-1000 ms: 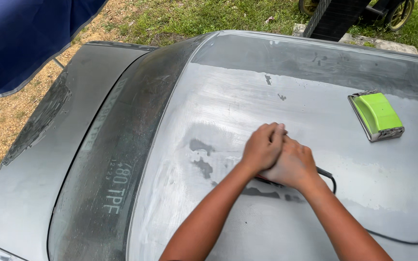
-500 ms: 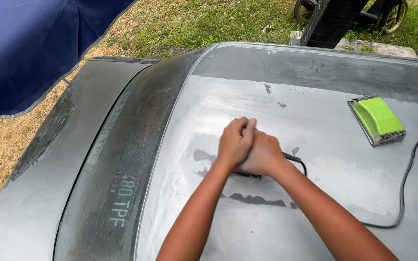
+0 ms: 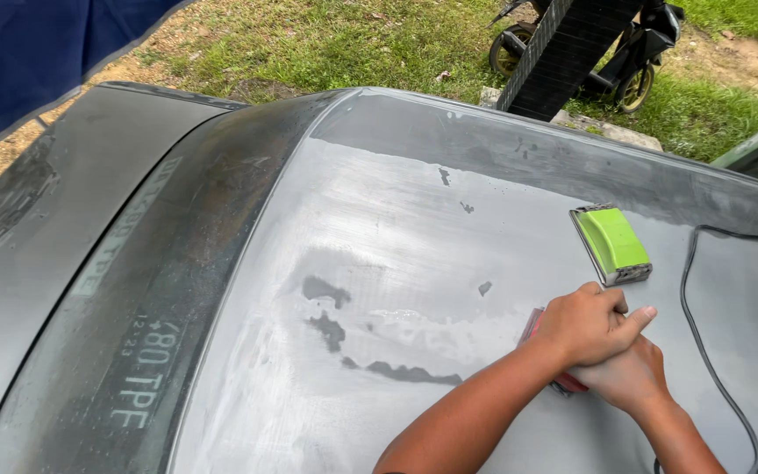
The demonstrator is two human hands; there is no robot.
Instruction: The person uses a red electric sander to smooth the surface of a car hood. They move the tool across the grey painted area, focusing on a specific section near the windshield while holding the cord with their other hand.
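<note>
Low at about 4 o'clock, both hands press together on the grey car panel (image 3: 414,237). The left hand (image 3: 591,326) lies on top, fingers curled close over the right hand (image 3: 626,376), which sits beneath it with its fingers hidden, so how they are set cannot be told. Under the stacked hands a small red pad (image 3: 532,326) shows only at its edge, poking out at the 9 o'clock side of the left hand, flat against the panel. Whether either hand grips it or merely bears down on it is not clear.

Just at 12 o'clock from the hands rests a sanding block (image 3: 612,243) with a green top and a silvery frame, close to the knuckles but apart from them. A black cable (image 3: 693,303) loops over the panel at 3 o'clock, running down past the right wrist.

Dark patches (image 3: 326,290) break the dull sanded surface at 9 o'clock from the hands. Beyond the panel, at 12 o'clock, grass (image 3: 344,39) and a parked motorbike (image 3: 633,53) show; a blue sheet (image 3: 37,53) hangs at 10 o'clock.
</note>
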